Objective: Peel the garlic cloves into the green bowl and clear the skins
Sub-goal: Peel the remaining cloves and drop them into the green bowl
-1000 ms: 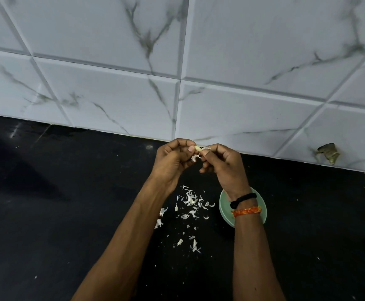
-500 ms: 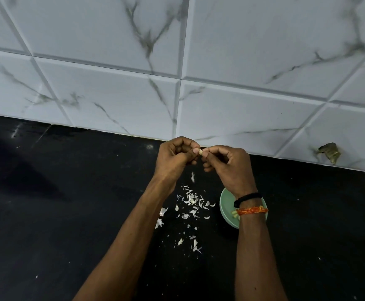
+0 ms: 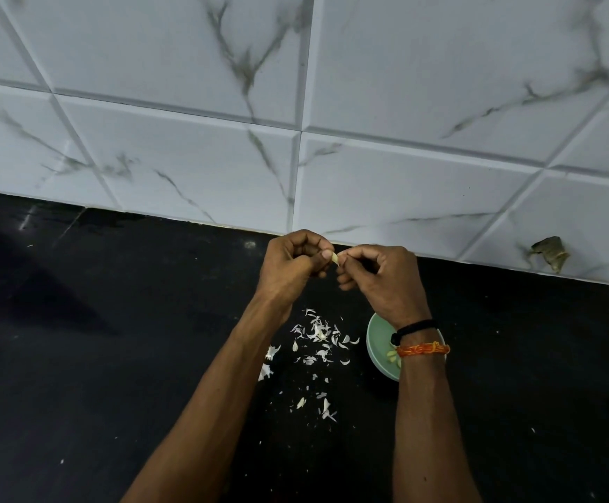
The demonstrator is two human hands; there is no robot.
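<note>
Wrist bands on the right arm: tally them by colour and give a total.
Black band: 1
Orange thread band: 1
Total: 2, both on the wrist behind the right hand, above the green bowl.

the scene is looking dim and cool, with the white tiled wall [image 3: 404,103] taking most of the light. the black counter [image 3: 78,357] is swallowing detail, a soft shadow lying across it toward 9 o'clock. tile lines are bowing near the edges. focus is holding fairly sharp, grain showing in the dark areas.
</note>
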